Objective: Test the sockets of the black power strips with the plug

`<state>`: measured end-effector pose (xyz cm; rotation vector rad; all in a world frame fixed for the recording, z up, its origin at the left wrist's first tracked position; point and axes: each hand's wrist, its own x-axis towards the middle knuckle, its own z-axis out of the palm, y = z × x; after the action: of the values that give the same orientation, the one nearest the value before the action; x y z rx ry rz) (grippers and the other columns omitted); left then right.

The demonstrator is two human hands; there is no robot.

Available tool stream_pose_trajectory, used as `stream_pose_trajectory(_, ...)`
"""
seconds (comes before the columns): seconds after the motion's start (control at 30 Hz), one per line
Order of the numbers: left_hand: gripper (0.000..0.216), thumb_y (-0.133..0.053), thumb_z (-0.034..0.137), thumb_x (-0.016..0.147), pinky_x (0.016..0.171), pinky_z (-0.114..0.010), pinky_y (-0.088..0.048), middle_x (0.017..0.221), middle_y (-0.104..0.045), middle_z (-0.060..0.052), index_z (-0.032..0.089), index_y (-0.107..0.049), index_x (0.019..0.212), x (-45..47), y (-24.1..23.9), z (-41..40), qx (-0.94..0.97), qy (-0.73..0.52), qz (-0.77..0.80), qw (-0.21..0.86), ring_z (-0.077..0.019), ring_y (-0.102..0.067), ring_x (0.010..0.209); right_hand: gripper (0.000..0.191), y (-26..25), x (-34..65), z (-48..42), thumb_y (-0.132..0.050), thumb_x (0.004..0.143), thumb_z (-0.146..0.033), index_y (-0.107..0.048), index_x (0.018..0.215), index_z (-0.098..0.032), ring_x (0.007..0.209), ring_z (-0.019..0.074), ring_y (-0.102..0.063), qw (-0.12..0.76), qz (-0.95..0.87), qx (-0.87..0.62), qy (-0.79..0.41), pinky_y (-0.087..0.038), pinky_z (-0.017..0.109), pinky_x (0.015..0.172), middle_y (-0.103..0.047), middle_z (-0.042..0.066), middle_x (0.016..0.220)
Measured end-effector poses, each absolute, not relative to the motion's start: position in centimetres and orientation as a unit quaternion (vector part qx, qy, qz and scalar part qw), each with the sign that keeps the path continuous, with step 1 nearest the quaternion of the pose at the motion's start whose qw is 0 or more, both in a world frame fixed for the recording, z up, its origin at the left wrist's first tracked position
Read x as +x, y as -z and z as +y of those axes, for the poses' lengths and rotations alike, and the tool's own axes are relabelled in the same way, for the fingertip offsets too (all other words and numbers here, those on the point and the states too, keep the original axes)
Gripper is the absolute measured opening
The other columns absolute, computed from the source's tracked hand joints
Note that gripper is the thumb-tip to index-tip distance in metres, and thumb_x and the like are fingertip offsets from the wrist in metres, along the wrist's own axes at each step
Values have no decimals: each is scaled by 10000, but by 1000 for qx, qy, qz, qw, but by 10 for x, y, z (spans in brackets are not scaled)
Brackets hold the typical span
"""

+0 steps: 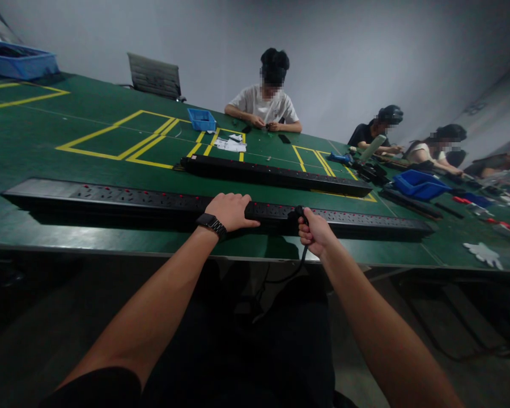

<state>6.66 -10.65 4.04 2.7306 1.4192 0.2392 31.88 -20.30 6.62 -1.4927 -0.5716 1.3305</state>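
Lying along the near edge of the green-topped table (46,136), the long black plastic power strip (110,198) with red-marked sockets spans most of the view. The left hand (232,211) rests palm-down on its middle, fingers loose and draped across the top. Just beside it, the right hand (317,232) is clenched around a black corded plug (300,212) set against the strip. A second long black strip (276,174) lies behind, with a small blue plastic bin (202,119) beyond.
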Motion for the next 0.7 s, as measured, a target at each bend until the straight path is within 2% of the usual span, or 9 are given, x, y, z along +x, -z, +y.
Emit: stream_pose_trajectory(0.7,839,-457,911,787,872,-444,-423,1209,-716,-142,241,-594,1273,66,-42,-108,885,-68,461,11,-350,-648,1093,429,-49,316,-204,-422,1089,-470,-496,760,-205,298,46,-248,531,-262,-608,-528,-154,160,298,-371,-91,440)
